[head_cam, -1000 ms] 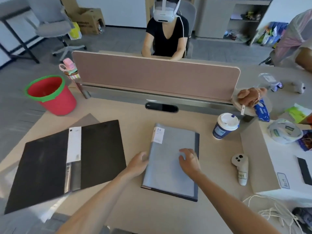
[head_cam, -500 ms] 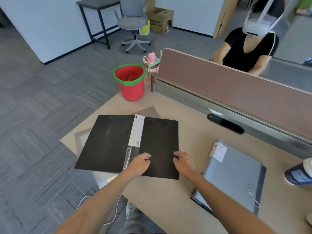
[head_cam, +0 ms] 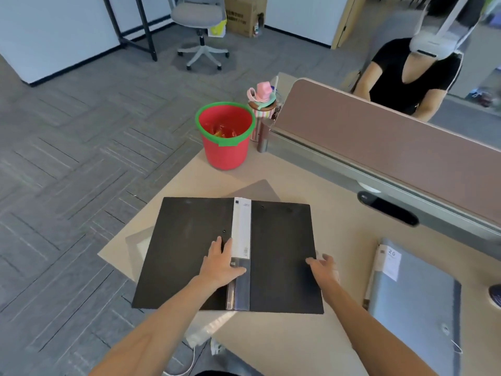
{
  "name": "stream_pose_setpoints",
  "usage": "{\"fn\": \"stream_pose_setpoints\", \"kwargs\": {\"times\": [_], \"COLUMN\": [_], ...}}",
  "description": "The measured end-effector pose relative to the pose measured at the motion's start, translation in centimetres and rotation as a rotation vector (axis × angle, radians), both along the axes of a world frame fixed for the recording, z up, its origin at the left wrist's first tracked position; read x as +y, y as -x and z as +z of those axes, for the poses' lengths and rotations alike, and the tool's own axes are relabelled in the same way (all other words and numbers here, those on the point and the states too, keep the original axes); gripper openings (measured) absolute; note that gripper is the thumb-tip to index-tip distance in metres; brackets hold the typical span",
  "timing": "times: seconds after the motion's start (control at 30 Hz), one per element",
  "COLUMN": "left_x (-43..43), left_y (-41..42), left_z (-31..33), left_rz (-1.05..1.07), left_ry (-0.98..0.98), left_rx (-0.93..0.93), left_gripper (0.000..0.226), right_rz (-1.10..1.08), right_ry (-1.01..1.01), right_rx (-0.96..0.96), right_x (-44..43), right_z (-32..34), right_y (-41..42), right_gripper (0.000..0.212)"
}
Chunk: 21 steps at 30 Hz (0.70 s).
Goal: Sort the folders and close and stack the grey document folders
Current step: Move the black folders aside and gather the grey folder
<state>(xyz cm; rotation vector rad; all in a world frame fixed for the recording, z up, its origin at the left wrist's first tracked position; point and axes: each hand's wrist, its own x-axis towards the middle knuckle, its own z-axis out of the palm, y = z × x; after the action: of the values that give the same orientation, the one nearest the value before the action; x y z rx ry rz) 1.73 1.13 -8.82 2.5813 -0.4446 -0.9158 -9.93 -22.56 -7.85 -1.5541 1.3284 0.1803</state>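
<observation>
A black folder (head_cam: 282, 256) lies spread flat, inside down, at the desk's left corner, its white spine label facing up. My left hand (head_cam: 221, 263) rests flat on the left cover beside the spine, fingers apart. At the folder's right edge my right hand (head_cam: 322, 267) touches the cover with curled, spread fingers. A closed grey document folder (head_cam: 414, 302) with a "20" label lies to the right, apart from both hands. Grey sheets (head_cam: 257, 189) stick out from under the black folder.
A red bucket with a green rim (head_cam: 225, 137) stands at the desk's far left corner, a pink bottle (head_cam: 261, 101) behind it. The brown divider panel (head_cam: 379, 131) runs along the back; a person in a headset sits beyond it. The desk edge (head_cam: 116, 263) drops off left.
My view has swung left. Both hands left the grey folder and came onto the black folder; the left slid to the spine, the right out to the right edge.
</observation>
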Motion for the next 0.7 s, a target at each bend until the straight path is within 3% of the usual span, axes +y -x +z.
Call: {"fn": "stream_pose_setpoints", "kwargs": {"times": [0.13, 0.27, 0.5, 0.7], "left_x": [-0.1, -0.2, 1.0, 1.5], "left_y": [-0.2, 0.0, 0.2, 2.4], "left_z": [-0.6, -1.0, -0.8, 0.2], "left_rz": [-0.160, -0.228, -0.537, -0.662], "left_ry": [-0.110, -0.144, -0.292, -0.353], "left_rx": [0.009, -0.024, -0.063, -0.091], "left_gripper": [0.107, 0.115, 0.141, 0.136], "right_rz": [-0.043, -0.014, 0.059, 0.094], "right_ry": [-0.017, -0.103, -0.063, -0.033], "right_rx": [0.054, 0.019, 0.037, 0.027], "right_x": [-0.5, -0.8, -2.3, -2.1], "right_z": [-0.1, -0.3, -1.1, -0.7], "right_y": [-0.4, -0.9, -0.4, 0.7], "right_gripper": [0.054, 0.013, 0.013, 0.022]}}
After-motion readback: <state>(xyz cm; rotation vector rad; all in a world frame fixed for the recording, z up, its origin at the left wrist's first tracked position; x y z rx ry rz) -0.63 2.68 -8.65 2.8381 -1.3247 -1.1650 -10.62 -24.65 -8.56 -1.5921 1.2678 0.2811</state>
